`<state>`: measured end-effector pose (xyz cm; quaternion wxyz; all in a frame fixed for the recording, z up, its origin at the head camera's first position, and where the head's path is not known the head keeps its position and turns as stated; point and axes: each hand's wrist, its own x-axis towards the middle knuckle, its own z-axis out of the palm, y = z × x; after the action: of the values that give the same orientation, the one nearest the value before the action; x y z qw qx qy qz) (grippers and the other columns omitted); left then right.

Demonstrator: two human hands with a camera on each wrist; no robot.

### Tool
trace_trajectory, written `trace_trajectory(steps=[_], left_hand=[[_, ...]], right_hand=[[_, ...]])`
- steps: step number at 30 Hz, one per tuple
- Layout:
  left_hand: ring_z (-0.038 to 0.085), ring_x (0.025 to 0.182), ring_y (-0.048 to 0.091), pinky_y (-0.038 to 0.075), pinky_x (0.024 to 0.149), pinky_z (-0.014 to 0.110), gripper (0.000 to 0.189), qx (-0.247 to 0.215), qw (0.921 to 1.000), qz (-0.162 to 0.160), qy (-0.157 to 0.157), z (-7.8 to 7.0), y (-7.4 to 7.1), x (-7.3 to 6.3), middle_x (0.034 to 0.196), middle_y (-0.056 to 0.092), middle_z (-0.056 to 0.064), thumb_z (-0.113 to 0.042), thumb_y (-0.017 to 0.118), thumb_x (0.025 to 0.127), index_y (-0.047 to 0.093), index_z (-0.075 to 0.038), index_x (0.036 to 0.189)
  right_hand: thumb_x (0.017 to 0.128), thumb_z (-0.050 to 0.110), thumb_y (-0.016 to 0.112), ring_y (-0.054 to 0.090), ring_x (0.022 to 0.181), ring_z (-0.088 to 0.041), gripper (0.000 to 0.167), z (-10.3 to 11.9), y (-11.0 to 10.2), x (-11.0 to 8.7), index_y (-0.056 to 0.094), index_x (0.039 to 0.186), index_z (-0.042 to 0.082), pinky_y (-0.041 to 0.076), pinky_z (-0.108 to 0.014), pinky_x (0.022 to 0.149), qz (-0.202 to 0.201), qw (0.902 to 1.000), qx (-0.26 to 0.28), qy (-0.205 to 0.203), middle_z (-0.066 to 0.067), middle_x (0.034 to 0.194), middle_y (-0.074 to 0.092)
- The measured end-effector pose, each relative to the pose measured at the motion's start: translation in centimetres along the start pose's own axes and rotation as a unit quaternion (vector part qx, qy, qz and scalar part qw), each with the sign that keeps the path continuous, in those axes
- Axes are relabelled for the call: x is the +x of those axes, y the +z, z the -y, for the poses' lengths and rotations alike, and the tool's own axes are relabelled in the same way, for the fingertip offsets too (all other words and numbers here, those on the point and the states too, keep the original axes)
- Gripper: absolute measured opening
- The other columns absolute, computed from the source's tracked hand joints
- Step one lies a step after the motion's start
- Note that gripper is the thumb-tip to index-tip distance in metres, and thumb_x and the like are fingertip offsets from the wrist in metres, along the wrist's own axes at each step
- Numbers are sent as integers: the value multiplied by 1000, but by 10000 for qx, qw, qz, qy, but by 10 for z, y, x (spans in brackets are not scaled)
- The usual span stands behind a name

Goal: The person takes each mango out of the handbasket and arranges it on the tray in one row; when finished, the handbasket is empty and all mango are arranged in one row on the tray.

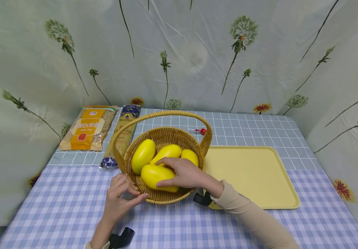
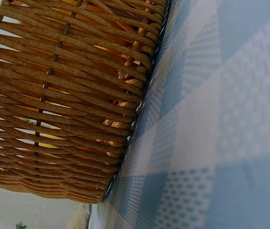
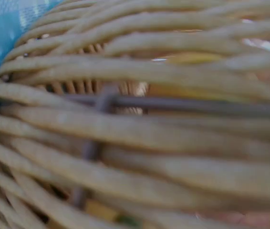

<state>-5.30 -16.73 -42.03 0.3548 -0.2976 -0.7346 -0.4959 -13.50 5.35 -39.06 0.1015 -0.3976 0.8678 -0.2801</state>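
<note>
A brown wicker basket [image 1: 163,133] with a tall arched handle holds several yellow mangoes [image 1: 143,155]. My right hand [image 1: 183,172] reaches in from the right, thumb and fingers around the nearest mango [image 1: 150,176]. At the basket's front left, my left hand [image 1: 121,195] pinches the rim between thumb and fingers. The left wrist view shows the woven side of the basket [image 2: 58,100] low over the checked cloth. In the right wrist view the weave [image 3: 125,124] fills the picture, with yellow showing through its gaps and the hand mostly hidden.
Right of the basket lies a pale yellow tray [image 1: 250,176]. A bag of grain [image 1: 88,128] and a long packet of noodles [image 1: 124,133] lie at the back left. Behind the basket is a small red wrapped candy [image 1: 202,131]. A patterned curtain [image 1: 194,83] hangs behind the table.
</note>
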Motion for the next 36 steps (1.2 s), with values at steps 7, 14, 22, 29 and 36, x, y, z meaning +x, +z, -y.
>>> trace_trajectory(steps=[7, 14, 22, 29, 36], left_hand=[[17, 70, 45, 31, 82, 25, 38, 7, 10000, -5, -30, 0, -1, 1, 67, 53, 0, -32, 78, 78, 56, -8, 60], [17, 70, 45, 31, 82, 25, 39, -3, 10000, -35, -3, 1, -1, 0, 66, 53, 1, -33, 78, 79, 55, -7, 60], [17, 69, 45, 31, 82, 26, 37, 20, 10000, -63, 42, 3, 0, -2, 66, 53, 1, -33, 78, 79, 56, -9, 60], [17, 69, 45, 31, 80, 26, 38, 54, 10000, -74, 18, 2, 0, -1, 66, 53, 0, -36, 76, 80, 56, -10, 60], [17, 69, 45, 31, 81, 27, 40, 77, 9999, -90, 68, 3, 1, -2, 65, 53, 0, -36, 76, 80, 55, -9, 59]], right_hand=[[78, 49, 74, 54, 98, -10, 64, 0, -12, -12, 54, 130, 20, 47, -30, 80, -791, 9932, 829, 220, 6, 115, 59], [74, 38, 82, 56, 92, -14, 68, -3, -17, -24, 51, 133, 23, 52, -35, 71, -1562, 9755, 1527, 256, 4, 114, 56], [75, 24, 83, 57, 84, -19, 71, -4, -23, -42, 47, 136, 23, 52, -34, 68, -2129, 9553, 2031, 290, -1, 112, 55], [73, 1, 80, 55, 87, -24, 70, 12, -36, -60, 45, 132, 5, 50, -34, 69, -2548, 9435, 2100, 279, -11, 110, 55], [69, -10, 77, 55, 89, -23, 69, 11, -40, -78, 43, 129, -4, 49, -30, 69, -3083, 9258, 2186, 111, -15, 112, 54]])
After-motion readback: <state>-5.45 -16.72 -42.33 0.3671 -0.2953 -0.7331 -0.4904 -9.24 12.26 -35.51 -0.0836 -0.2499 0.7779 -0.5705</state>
